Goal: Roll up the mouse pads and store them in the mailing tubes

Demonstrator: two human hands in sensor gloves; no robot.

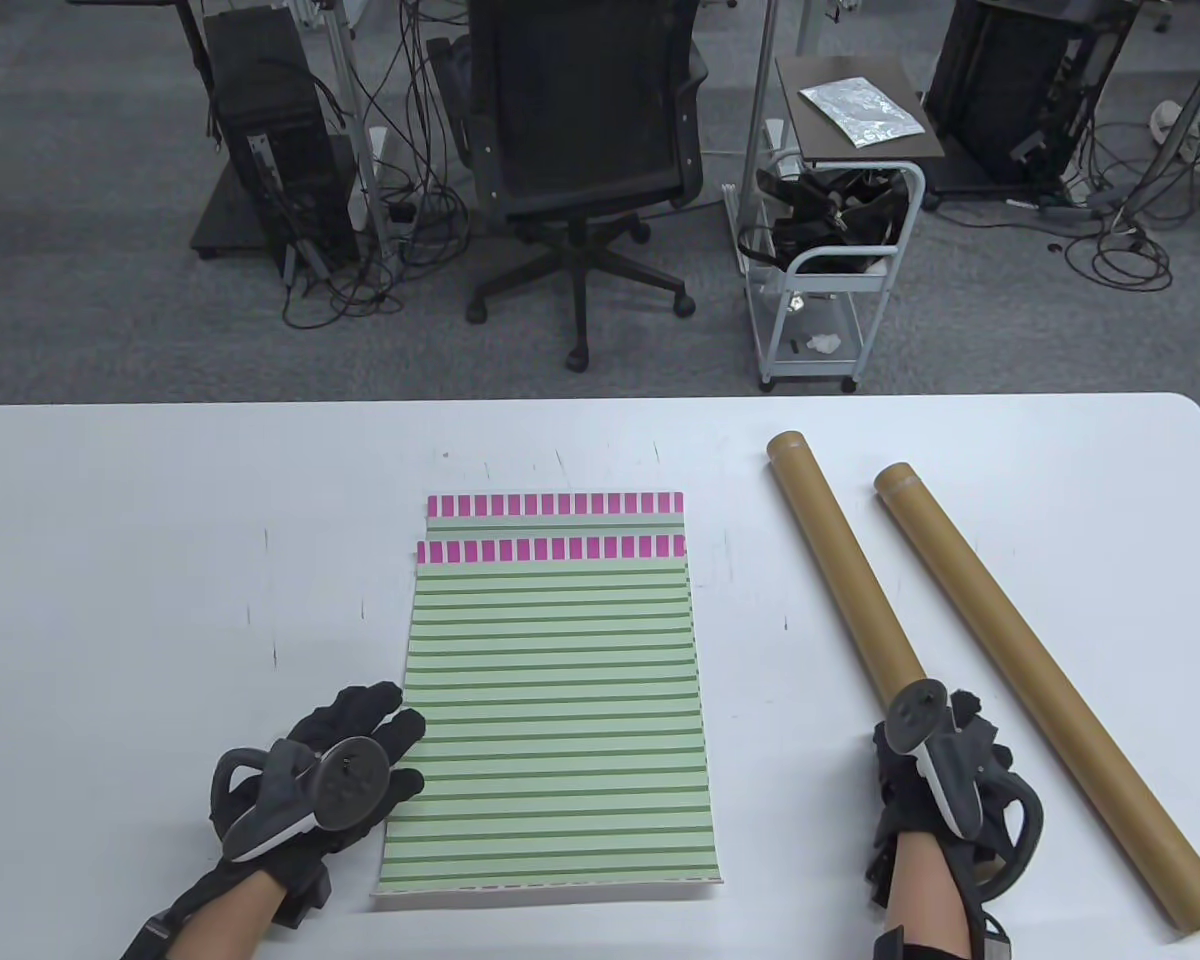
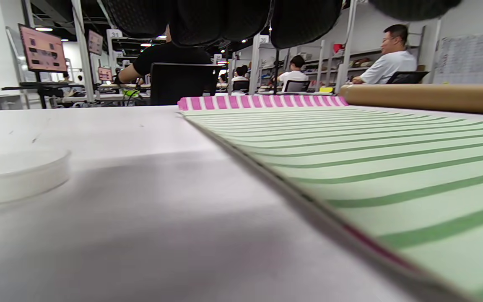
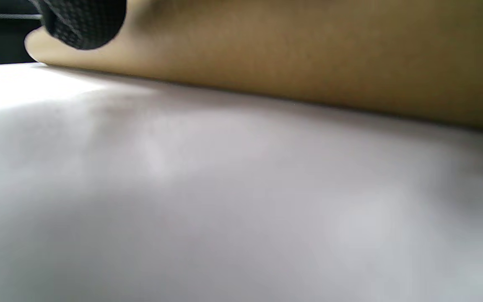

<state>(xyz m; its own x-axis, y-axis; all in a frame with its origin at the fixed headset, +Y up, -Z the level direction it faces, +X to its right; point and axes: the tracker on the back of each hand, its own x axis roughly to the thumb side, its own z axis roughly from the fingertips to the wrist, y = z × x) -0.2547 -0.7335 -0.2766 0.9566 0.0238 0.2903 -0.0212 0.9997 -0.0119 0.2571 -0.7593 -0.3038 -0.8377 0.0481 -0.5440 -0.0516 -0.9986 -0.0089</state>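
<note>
My left hand (image 1: 335,775) lies flat, fingers (image 1: 400,735) straight, on the near left edge of the top mouse pad (image 1: 555,720), 1 of 2 stacked on the desk (image 1: 160,560). My right hand (image 1: 935,775) covers the near end of the left mailing tube (image 1: 840,560); whether those fingers grip it I cannot tell. The second tube (image 1: 1040,690) lies just beside.

A white table (image 1: 160,560) bears two stacked green-striped mouse pads (image 1: 555,720) at centre; two brown mailing tubes (image 1: 1040,690) lie slantwise at right, well apart from them.
</note>
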